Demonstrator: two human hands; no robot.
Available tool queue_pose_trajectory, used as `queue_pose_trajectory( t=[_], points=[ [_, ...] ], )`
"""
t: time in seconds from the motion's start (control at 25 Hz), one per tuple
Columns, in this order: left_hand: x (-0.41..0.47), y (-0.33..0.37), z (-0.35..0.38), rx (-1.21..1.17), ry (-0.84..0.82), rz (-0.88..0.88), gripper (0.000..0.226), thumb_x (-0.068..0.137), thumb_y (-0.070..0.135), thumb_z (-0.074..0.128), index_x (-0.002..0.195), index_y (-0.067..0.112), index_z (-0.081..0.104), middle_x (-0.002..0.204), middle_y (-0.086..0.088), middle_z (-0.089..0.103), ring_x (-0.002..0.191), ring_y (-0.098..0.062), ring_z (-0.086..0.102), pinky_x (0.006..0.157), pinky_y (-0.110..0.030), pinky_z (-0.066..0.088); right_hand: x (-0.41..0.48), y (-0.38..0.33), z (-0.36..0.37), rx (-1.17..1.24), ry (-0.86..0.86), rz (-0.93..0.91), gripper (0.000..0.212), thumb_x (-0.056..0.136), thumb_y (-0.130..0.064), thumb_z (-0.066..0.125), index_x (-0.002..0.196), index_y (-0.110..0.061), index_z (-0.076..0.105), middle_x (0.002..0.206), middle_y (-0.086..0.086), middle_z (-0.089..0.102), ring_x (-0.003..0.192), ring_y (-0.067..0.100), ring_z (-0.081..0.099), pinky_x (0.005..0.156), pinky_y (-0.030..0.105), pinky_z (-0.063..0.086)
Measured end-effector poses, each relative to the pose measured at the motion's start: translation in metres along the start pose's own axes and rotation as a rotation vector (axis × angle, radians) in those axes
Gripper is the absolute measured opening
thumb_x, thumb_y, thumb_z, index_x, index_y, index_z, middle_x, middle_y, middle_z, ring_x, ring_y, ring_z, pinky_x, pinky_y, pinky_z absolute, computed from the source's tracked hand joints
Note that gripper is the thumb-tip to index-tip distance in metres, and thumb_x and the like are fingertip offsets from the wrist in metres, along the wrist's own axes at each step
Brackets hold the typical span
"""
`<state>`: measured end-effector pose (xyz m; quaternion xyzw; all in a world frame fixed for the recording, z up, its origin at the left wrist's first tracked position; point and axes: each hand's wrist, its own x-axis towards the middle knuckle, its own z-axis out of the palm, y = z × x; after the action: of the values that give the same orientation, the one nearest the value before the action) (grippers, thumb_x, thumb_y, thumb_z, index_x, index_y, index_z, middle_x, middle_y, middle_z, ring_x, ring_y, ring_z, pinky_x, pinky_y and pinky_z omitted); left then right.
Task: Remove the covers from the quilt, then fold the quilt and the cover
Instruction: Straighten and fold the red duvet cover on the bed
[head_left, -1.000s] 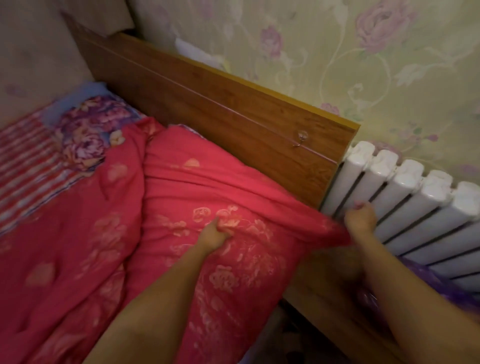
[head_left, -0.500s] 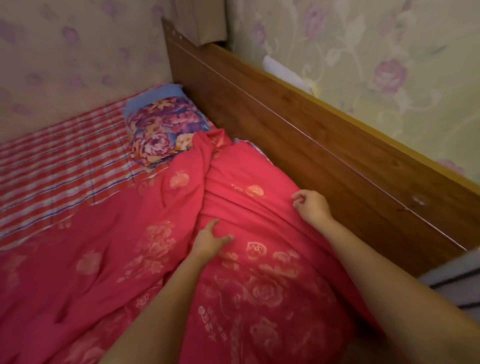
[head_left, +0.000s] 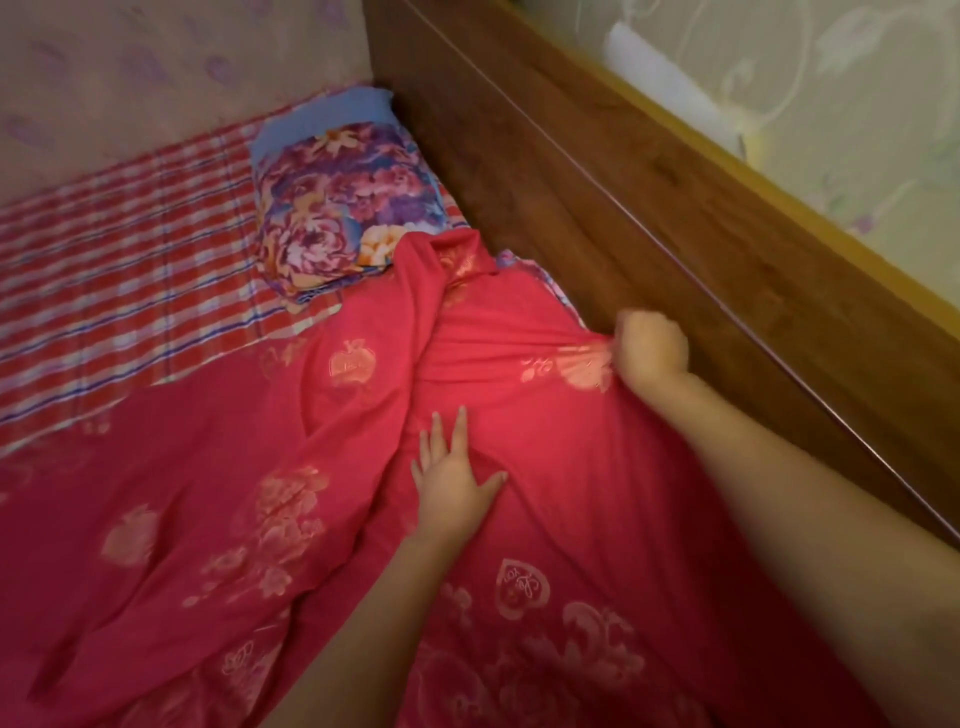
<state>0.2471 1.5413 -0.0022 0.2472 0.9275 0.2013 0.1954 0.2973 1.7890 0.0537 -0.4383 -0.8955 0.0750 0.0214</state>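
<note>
Flowered wallpaper (head_left: 857, 130) behind a long wooden bed board (head_left: 675, 218). Left of the board, a red-checked sheet (head_left: 130, 249), with a floral pillow (head_left: 343, 208) tucked into the corner right beside the board. Nearer than the pillow, spread over the sheet and bunched up against the board, the red cover (head_left: 234, 493), printed with gold flowers and hearts; quilt inside hidden from sight. Right hand (head_left: 652, 348) close against the board, fisted, fingers curled round a gathered fold at the red cover's edge. Left hand (head_left: 452, 478) a little out from the board, palm down on the red cover, fingers straight and slightly spread, pressing the cloth beside a long ridge of folds.
</note>
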Motion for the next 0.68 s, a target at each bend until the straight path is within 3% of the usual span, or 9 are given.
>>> queue_pose_trajectory(
  t=[0.12,0.32,0.44,0.52,0.6,0.68],
  points=[
    [0.024,0.041,0.006,0.042,-0.016,0.036,0.102,0.078,0.046,0.069,0.149,0.038,-0.004,0.158,-0.007,-0.017,0.145,-0.034,-0.009,0.113,-0.057,0.007,0.028,0.002,-0.024,-0.097,0.078,-0.053,0.029,0.091,0.003,0.036,0.108,-0.001,0.059,0.111,0.020,0.062,0.103,0.039,0.061,0.079,0.040,0.049],
    [0.064,0.074,0.031,0.230,-0.445,0.052,0.109,0.068,0.053,0.074,0.145,0.050,-0.003,0.154,-0.008,-0.028,0.137,-0.047,-0.023,0.100,-0.076,0.001,0.046,-0.022,-0.014,-0.183,-0.176,0.003,0.037,0.094,-0.001,0.035,0.122,-0.004,0.058,0.127,0.014,0.058,0.118,0.031,0.056,0.091,0.035,0.047],
    [0.083,0.076,0.035,0.233,-0.518,0.079,0.112,0.065,0.052,0.077,0.145,0.050,-0.002,0.153,-0.010,-0.029,0.136,-0.049,-0.024,0.098,-0.076,-0.002,0.075,-0.045,-0.004,0.117,-0.278,-0.039,0.030,0.090,-0.017,0.054,0.119,-0.009,0.058,0.120,0.016,0.062,0.110,0.032,0.060,0.092,0.034,0.047],
    [0.090,0.070,0.032,0.201,-0.512,0.111,0.111,0.066,0.051,0.077,0.146,0.049,0.000,0.154,-0.010,-0.027,0.137,-0.047,-0.022,0.100,-0.075,-0.003,0.088,-0.072,0.006,0.322,-0.292,-0.091,0.042,0.082,-0.037,0.068,0.113,-0.010,0.060,0.106,0.013,0.068,0.098,0.030,0.065,0.089,0.034,0.050],
    [0.091,0.066,0.026,0.189,-0.527,0.131,0.108,0.068,0.047,0.077,0.146,0.048,0.003,0.155,-0.009,-0.024,0.139,-0.046,-0.020,0.102,-0.073,-0.003,0.093,-0.095,0.017,0.311,-0.337,-0.086,0.052,0.076,-0.043,0.073,0.113,-0.009,0.061,0.105,0.012,0.069,0.101,0.028,0.064,0.089,0.033,0.050],
    [0.092,0.063,0.018,0.149,-0.560,0.139,0.102,0.070,0.044,0.076,0.148,0.044,0.010,0.157,-0.008,-0.017,0.141,-0.043,-0.014,0.105,-0.070,0.000,0.098,-0.105,0.029,0.217,-0.340,-0.031,0.051,0.078,-0.034,0.073,0.118,-0.006,0.060,0.116,0.013,0.065,0.112,0.026,0.060,0.092,0.034,0.048]
  ],
)
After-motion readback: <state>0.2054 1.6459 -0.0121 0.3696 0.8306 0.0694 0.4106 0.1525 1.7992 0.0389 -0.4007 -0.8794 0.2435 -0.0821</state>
